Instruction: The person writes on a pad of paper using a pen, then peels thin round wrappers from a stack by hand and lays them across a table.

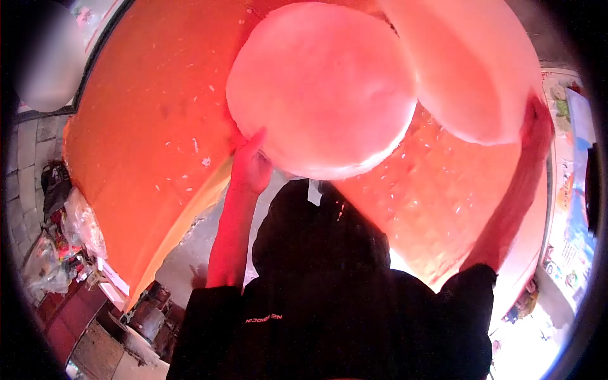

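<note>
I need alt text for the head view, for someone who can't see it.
A left hand touches the lower-left edge of a large pale disc, while the right hand is at the right edge of a second pale piece. A speckled orange surface shows around them.

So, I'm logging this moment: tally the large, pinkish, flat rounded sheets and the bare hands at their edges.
Large, pinkish, flat rounded sheets: 2
Left hand and right hand, both bare: 2
Total: 4
</note>
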Available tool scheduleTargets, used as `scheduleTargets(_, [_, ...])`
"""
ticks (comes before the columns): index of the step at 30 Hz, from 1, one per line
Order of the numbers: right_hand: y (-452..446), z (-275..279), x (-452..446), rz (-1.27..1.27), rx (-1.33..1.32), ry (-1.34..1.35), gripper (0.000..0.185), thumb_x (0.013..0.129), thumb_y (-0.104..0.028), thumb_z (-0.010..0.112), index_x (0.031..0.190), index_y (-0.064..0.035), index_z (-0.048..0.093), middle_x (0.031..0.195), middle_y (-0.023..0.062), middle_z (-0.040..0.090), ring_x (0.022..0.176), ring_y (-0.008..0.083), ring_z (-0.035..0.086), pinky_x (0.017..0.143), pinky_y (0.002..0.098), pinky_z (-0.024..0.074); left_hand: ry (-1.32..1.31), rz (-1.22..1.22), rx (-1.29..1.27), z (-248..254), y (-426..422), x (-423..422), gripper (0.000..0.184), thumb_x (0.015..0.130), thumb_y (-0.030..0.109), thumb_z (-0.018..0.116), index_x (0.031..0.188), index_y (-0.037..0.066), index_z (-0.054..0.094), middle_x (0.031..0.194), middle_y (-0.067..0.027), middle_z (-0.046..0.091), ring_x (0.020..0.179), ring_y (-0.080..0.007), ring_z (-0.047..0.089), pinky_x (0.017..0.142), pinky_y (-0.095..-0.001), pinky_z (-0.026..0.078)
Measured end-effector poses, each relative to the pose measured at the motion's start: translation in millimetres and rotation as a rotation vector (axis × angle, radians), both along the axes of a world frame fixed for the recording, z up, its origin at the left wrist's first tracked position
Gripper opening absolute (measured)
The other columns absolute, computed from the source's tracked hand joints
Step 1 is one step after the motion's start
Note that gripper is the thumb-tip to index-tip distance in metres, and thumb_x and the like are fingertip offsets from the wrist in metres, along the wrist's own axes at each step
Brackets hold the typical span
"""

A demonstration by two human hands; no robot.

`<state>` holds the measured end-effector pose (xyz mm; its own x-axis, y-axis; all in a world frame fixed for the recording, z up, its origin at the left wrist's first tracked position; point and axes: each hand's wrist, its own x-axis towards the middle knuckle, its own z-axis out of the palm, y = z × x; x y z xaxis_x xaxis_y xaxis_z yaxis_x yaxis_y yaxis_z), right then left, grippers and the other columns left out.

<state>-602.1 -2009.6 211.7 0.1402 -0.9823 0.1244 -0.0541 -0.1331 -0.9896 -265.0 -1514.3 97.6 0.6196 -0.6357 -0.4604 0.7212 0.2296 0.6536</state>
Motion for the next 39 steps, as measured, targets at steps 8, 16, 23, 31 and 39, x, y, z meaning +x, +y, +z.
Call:
scheduleTargets(8, [127.7,4.8,25.4,-0.06,-0.401,0.739,0.052,0.078,-0.023,0.073,0.116,0.0074,0.055,0.113,0.0161,0.062,0.097,0.0219,0.061,0.082,0.0345,0.0503,-0.122,-0.09,-0.078,30.3,-23.9,-1.9,0.061,0.089,0.019,0.057,0.142,0.007,0.028,0.139,-0.0087,0.042,0.126,-0.0238,0.043,0.104,-0.0409,0.036])
scheduleTargets(16, [314.6,-21.4,224.7,0.905,-0.351,0.425,0.031,0.074,-0.01,0.075,0.103,-0.0029,0.065,0.098,0.009,0.066,0.084,0.013,0.06,0.074,0.0277,0.0493,-0.185,-0.081,-0.107,39.3,-37.1,4.9,0.043,0.089,0.008,0.058,0.129,0.004,0.043,0.117,-0.0056,0.057,0.105,-0.0154,0.057,0.086,-0.0307,0.049])
scheduleTargets(23, [308.0,-28.3,235.5,0.851,-0.104,0.489,0.02,0.076,-0.011,0.074,0.092,-0.0019,0.068,0.075,0.006,0.067,0.067,0.0116,0.06,0.063,0.0248,0.0485,-0.061,-0.059,0.093,42.2,-26.5,4.4,0.072,0.082,0.012,0.064,0.142,0.008,0.026,0.139,-0.0099,0.041,0.127,-0.0249,0.042,0.105,-0.0395,0.037])
scheduleTargets(31, [297.1,-50.6,233.9,1.016,0.305,0.374,0.023,0.07,-0.008,0.078,0.088,0.0004,0.067,0.072,0.0014,0.063,0.069,0.0072,0.057,0.062,0.0251,0.0474,-0.133,-0.035,0.09,34.1,-25.3,-1.4,0.076,0.079,0.02,0.068,0.141,0.007,0.028,0.138,-0.0089,0.041,0.125,-0.0236,0.042,0.102,-0.0376,0.039])
scheduleTargets(39, [244.3,-7.1,220.7,0.753,-0.315,0.562,0.017,0.075,-0.017,0.066,0.084,-0.0026,0.069,0.076,0.014,0.067,0.071,0.0264,0.065,0.067,0.0381,0.0536,-0.126,0.048,0.117,4.7,-6.7,-3.2,0.06,0.075,-0.007,0.059,0.13,0.006,0.04,0.122,-0.0083,0.053,0.111,-0.0231,0.054,0.09,-0.0361,0.049])
